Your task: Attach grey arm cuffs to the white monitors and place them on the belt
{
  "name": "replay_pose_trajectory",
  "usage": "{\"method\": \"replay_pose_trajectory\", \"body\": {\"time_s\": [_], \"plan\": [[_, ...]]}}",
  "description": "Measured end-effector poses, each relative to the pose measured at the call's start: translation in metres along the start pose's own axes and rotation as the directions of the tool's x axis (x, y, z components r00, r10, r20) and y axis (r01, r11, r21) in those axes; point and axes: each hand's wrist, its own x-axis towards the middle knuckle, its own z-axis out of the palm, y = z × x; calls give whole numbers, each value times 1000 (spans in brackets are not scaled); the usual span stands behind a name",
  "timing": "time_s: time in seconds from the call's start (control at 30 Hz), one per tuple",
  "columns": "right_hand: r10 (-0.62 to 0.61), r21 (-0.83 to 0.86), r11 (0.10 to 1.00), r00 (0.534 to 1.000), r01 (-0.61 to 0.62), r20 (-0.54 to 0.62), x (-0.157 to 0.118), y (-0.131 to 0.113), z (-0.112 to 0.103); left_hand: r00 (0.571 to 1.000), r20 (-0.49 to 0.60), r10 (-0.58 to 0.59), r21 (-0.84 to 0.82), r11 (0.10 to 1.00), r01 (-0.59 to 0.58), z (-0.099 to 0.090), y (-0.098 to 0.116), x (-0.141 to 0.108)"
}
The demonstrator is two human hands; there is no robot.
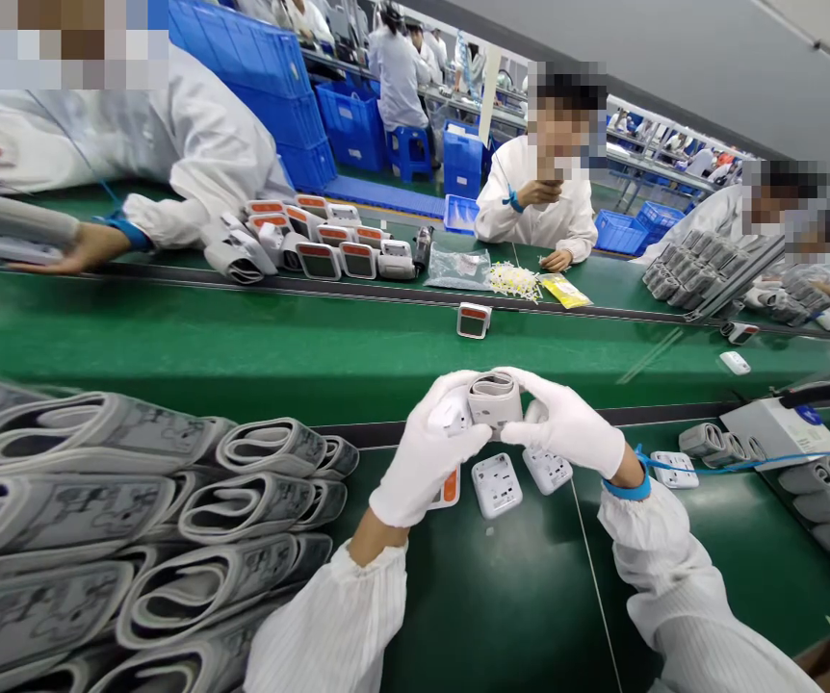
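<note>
Fingers [458, 387] on both white-gloved hands were curled in tight, neither hand open! The left hand [422, 457] had closed around a small white unit [450, 416], and the right hand [566, 423] was pressing on a grey rolled cuff [493, 397] right beside it. The two hands met above the green bench [508, 597], seemingly to keep that springy coil from loosening. Across the view, a long green conveyor belt [242, 346] ran between the two sides of the line, with a co-worker [534, 207] seated beyond it and blue crates [263, 87] stacked further back. On the left, big rows of rolled cuffs [133, 481] lay with their open ends facing the person, apparently placed for a quick reach. Just below the hands sat two white units [496, 485] [546, 470], turned over with their undersides up, close enough to grab without stretching. Out to the right, a grey-and-white box [780, 433] stood near more cuffs, and a blue wire [718, 464] trailed across the bench from a blue wrist strap [626, 486] on the right arm, likely an anti-static tether. Out on the belt, one small unit [474, 320] rode alone.
</note>
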Motion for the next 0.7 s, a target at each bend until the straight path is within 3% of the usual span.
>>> {"method": "replay_pose_trajectory", "body": {"time_s": [0.13, 0.3, 0.37, 0.47, 0.6, 0.7], "plan": [[-19, 298, 954, 986, -32, 166, 5, 8, 3, 995, -52, 89, 255, 964, -72, 2, 7, -1], [-137, 356, 929, 987, 99, 85, 11, 10, 5, 994, -70, 87, 283, 957, -64, 8, 15, -2], [-160, 391, 912, 985, 122, 65, 11, 9, 2, 991, -131, 18, 155, 988, 3, 11, 17, -2], [-150, 507, 845, 986, 166, -73, 9, 8, -2, 975, -173, -140, -160, 981, 112, 12, 23, -2], [-150, 566, 774, 950, 285, -273, 9, 5, 3, 945, -110, -308, -473, 852, 223, 9, 33, -2], [-140, 488, 828, 945, 275, -295, 9, 4, 9, 913, -21, -407, -587, 744, 318, 8, 39, -1]]}}
